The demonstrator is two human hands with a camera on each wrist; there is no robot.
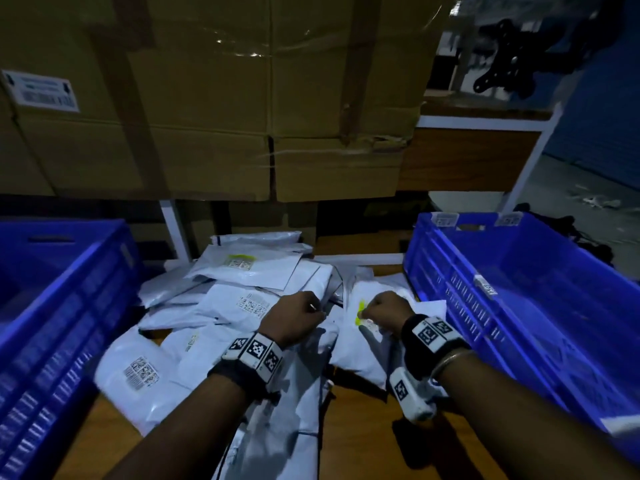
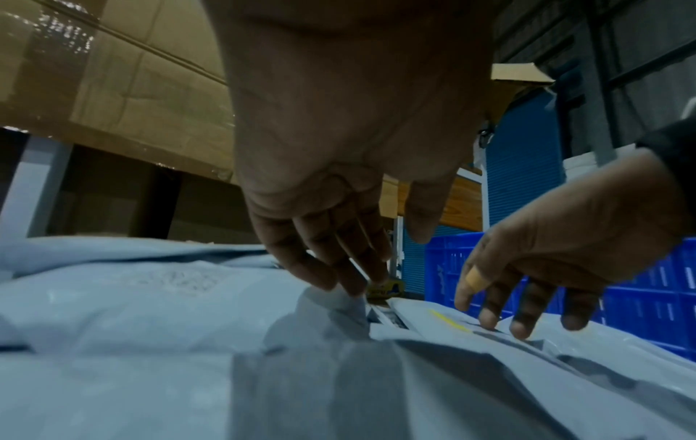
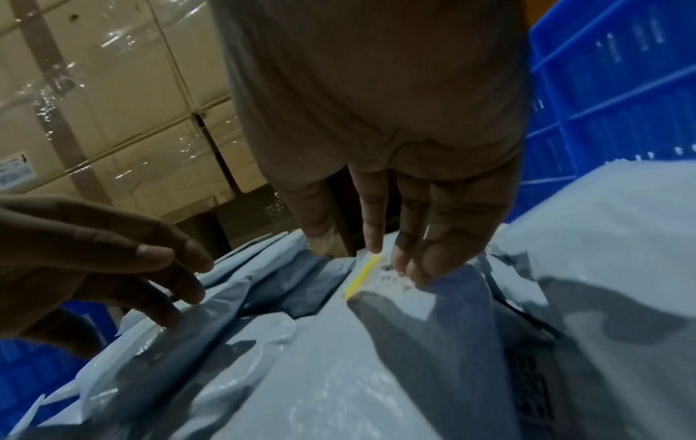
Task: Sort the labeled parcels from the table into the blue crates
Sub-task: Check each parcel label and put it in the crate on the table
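A: So, the hands: how do they stand?

B: The left hand (image 1: 297, 315) and the right hand (image 1: 384, 315) sit apart, side by side, both down on the heap of white parcels (image 1: 221, 306). The left hand's fingers (image 2: 341, 277) are extended, tips touching a crumpled parcel; nothing is curled round it. The right hand's fingertips (image 3: 410, 268) press on a parcel with a yellow strip (image 1: 361, 344), just beside its label, fingers fairly straight. One right finger wears a plaster, seen from the left wrist.

A: And that parcel, against the heap?

B: It lies at the heap's right edge, touching its neighbours, near the right blue crate (image 1: 540, 306).

A: The rest?

B: The heap covers the middle of a wooden table (image 1: 349, 431). The left blue crate (image 1: 52, 306) stands to the heap's left. Behind the heap, taped cardboard boxes (image 1: 207, 98) are stacked. Both wrists carry bands with black-and-white markers.
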